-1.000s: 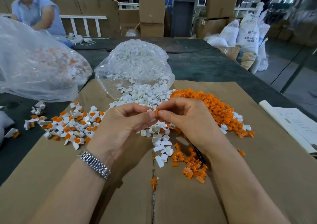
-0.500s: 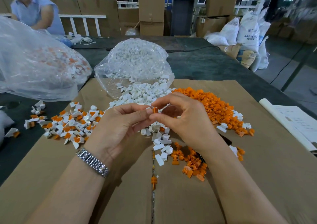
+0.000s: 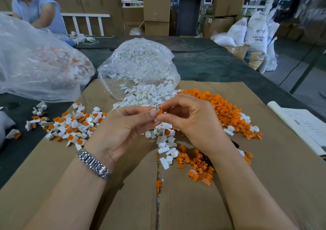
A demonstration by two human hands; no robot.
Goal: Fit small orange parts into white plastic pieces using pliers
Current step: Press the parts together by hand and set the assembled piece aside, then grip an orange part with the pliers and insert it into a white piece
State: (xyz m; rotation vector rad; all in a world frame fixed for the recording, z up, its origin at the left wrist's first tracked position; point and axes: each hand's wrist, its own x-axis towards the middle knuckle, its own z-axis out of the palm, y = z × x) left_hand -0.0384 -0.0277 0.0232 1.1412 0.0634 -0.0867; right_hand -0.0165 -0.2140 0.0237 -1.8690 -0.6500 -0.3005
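Note:
My left hand [image 3: 121, 129] pinches a small white plastic piece [image 3: 155, 110] between thumb and forefinger. Against it, my right hand [image 3: 192, 122] pinches a small orange part [image 3: 160, 111]. Both hands meet above a heap of loose white pieces [image 3: 150, 97] spilling from a clear bag [image 3: 139, 62]. A pile of orange parts [image 3: 224, 110] lies to the right, and a smaller orange cluster [image 3: 199, 168] lies near my right wrist. Fitted white-and-orange pieces [image 3: 74, 125] are spread at the left. A dark object, mostly hidden, shows under my right wrist [image 3: 208, 159].
Brown cardboard [image 3: 88, 185] covers the dark table [image 3: 211, 65]. A large clear bag of fitted pieces [image 3: 35, 62] sits at the left. Paper sheets [image 3: 303, 124] lie at the right edge. Another person [image 3: 35, 9] sits at the far left. Boxes and sacks stand behind.
Both hands have stayed together over the white heap. The right fingers have shifted on the orange part, which now shows more between the fingertips.

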